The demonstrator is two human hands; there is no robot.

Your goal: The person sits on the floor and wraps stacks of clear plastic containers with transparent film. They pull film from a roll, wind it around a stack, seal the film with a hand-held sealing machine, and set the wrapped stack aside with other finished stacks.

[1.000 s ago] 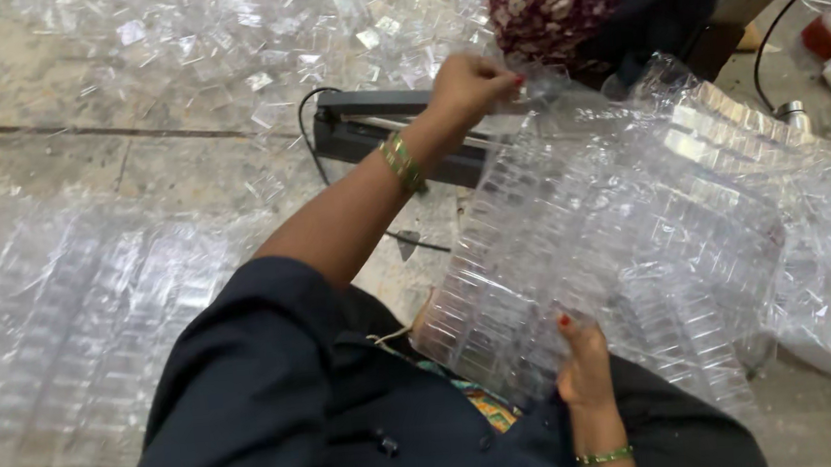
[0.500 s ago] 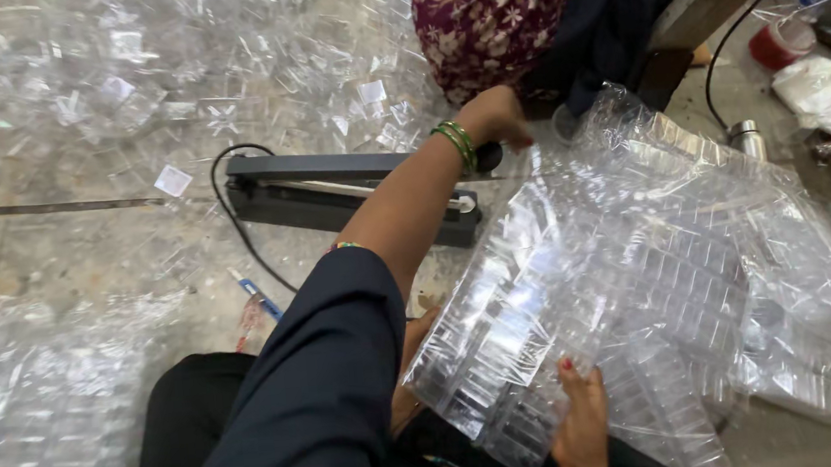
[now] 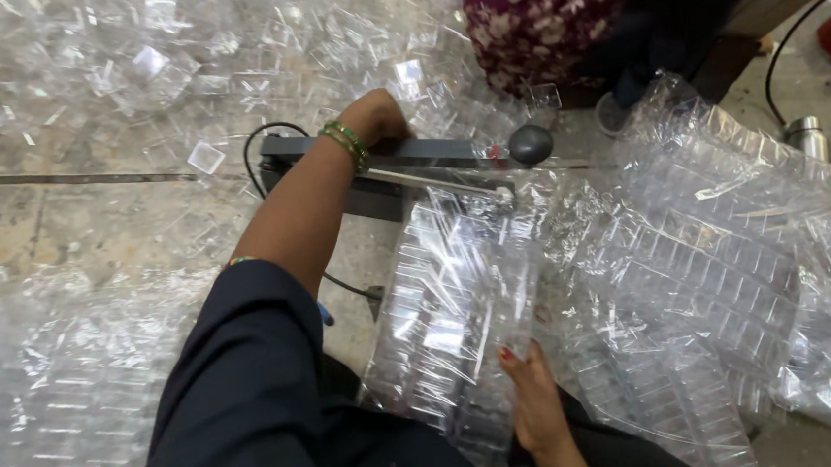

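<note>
My left hand (image 3: 377,118), with green bangles at the wrist, rests on top of a dark heat sealer (image 3: 330,149) on the floor. Its fingers curl over the sealer's far edge and are hidden. The sealer's metal lever ends in a black knob (image 3: 530,143), to the right of that hand. My right hand (image 3: 535,404) holds the near edge of a clear plastic pack of stacked trays (image 3: 452,320). The pack's far end lies under the lever.
Loose clear plastic trays (image 3: 165,65) cover the floor at the back and left. More bagged tray stacks (image 3: 724,259) lie at the right. Another person in a maroon patterned garment (image 3: 547,16) sits behind the sealer. A black cable (image 3: 253,157) loops off the sealer's left end.
My left hand has moved from the loose plastic, past the knob, to the sealer's left part. The clear pack has swung in front of me with its end under the lever.
</note>
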